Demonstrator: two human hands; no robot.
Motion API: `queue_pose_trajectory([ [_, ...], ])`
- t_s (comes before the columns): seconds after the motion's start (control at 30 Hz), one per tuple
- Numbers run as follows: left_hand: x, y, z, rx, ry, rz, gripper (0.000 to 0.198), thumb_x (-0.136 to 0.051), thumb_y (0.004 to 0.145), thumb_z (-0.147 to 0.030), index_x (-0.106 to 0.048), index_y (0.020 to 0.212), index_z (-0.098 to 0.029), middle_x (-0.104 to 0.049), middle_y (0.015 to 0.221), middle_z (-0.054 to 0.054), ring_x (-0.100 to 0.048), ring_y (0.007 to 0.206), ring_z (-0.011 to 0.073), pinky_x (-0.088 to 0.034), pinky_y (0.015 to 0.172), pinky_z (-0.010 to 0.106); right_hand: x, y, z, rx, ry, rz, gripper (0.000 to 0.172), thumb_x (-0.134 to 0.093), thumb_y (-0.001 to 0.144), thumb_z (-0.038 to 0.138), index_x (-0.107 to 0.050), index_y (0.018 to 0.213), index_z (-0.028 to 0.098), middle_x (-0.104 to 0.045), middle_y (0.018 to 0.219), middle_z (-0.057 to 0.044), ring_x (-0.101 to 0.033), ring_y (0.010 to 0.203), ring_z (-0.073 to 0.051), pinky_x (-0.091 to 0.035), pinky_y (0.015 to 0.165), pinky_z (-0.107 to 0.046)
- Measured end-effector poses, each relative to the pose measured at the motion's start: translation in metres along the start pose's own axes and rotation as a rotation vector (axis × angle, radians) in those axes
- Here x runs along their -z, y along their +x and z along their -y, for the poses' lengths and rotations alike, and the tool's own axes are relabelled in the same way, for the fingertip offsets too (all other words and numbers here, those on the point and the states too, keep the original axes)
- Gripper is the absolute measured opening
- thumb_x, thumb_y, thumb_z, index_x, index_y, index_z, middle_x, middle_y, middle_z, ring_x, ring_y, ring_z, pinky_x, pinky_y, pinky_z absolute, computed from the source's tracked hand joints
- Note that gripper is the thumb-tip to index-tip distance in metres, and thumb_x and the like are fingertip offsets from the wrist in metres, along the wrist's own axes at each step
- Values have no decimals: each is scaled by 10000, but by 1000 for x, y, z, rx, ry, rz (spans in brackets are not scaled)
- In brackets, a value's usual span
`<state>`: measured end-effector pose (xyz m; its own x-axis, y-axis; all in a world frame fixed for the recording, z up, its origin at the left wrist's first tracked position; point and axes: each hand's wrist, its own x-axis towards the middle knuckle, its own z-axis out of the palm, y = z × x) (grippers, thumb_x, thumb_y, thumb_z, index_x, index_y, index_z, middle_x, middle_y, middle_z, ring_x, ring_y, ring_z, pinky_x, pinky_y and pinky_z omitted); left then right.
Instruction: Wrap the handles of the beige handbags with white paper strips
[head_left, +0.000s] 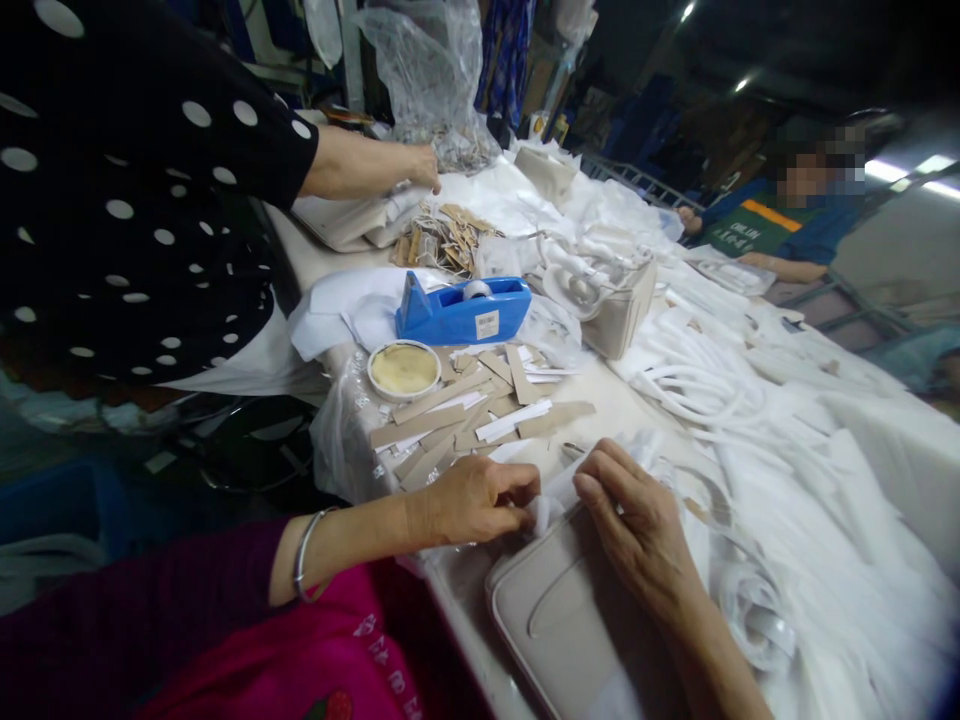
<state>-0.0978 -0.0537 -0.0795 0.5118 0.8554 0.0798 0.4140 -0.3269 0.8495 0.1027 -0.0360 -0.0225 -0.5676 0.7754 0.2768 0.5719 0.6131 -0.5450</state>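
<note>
A beige handbag [559, 610] lies flat at the table's near edge. My left hand [472, 498] is closed in a pinch on white wrapping paper [544, 508] at the bag's top edge. My right hand [637, 520] rests on the bag's upper right, fingers bent and pressed onto the same white paper. A silver bangle [304, 555] circles my left wrist.
Tan and white paper strips [480, 405] lie beyond my hands, beside a round tin of paste [403, 369] and a blue tape dispenser [463, 310]. White paper heaps [787, 450] cover the right. Another beige bag [619, 305] stands further back. A person in a dotted top [135, 190] works at left; another sits far right.
</note>
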Motion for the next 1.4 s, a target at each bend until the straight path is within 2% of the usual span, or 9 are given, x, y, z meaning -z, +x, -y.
queue_pose_trajectory([
  [0.17,-7,14,-13,55,27,-73,123,-596,735,-266,-548,676,-169,-547,607,-47,-484,583,83,-320,552,188,3,-3,4,-22,35,13,238,-349,974,318,-562,952,212,-480,828,-13,-507,686,-122,-382,626,-245],
  [0.33,-12,25,-19,109,84,-51,119,-555,737,-247,-565,647,-171,-528,582,-34,-480,564,98,-308,542,217,4,-3,2,20,76,83,243,-426,953,322,-597,832,200,-514,850,-27,-532,721,-124,-388,654,-245],
  [0.57,-23,-14,-29,139,-216,-215,116,-544,844,-286,-577,828,-176,-576,807,-8,-532,762,120,-389,683,226,-2,-1,-8,-13,2,81,345,-513,921,318,-496,611,168,-459,710,4,-450,605,-91,-326,577,-243],
  [0.73,-34,-24,-32,172,-179,-268,270,-755,673,-273,-507,701,-171,-503,771,-18,-478,750,132,-397,713,252,-11,8,-8,19,-120,171,419,-440,951,344,-502,574,172,-460,687,-22,-455,728,-152,-336,641,-278],
  [0.9,-35,13,-23,103,-213,-213,508,-744,642,-247,-537,1097,-154,-520,1156,90,-467,1124,246,-376,1001,359,-11,11,-3,20,-8,244,404,-337,985,314,-581,691,181,-535,760,-36,-492,797,-163,-390,742,-298],
  [1.0,-40,28,-21,97,-233,-121,577,-643,734,-297,-470,1259,-133,-509,1272,131,-435,1221,279,-318,1076,402,9,13,-5,17,115,-49,330,-382,968,334,-635,810,193,-587,896,-47,-534,881,-167,-413,819,-308],
  [1.2,-40,25,-23,196,-149,-42,670,-523,800,-448,-413,1350,-82,-387,1436,164,-319,1353,268,-200,1154,384,103,-38,-34,-311,299,-1200,347,-478,890,406,-572,1160,210,-575,1174,-57,-537,1074,-185,-374,992,-386],
  [1.27,-40,27,-23,203,-140,-63,686,-521,789,-460,-410,1354,-87,-397,1434,160,-334,1347,270,-203,1154,397,114,-90,-42,-510,413,-1251,437,-524,844,472,-553,1189,206,-547,1240,-74,-534,1109,-202,-389,991,-395],
  [1.4,-43,37,-21,221,-113,-117,686,-556,736,-480,-467,1304,-106,-465,1375,158,-388,1309,294,-243,1133,433,77,-194,-36,-900,638,-975,566,-613,739,591,-580,1140,193,-540,1278,-121,-532,1144,-270,-427,964,-422],
])
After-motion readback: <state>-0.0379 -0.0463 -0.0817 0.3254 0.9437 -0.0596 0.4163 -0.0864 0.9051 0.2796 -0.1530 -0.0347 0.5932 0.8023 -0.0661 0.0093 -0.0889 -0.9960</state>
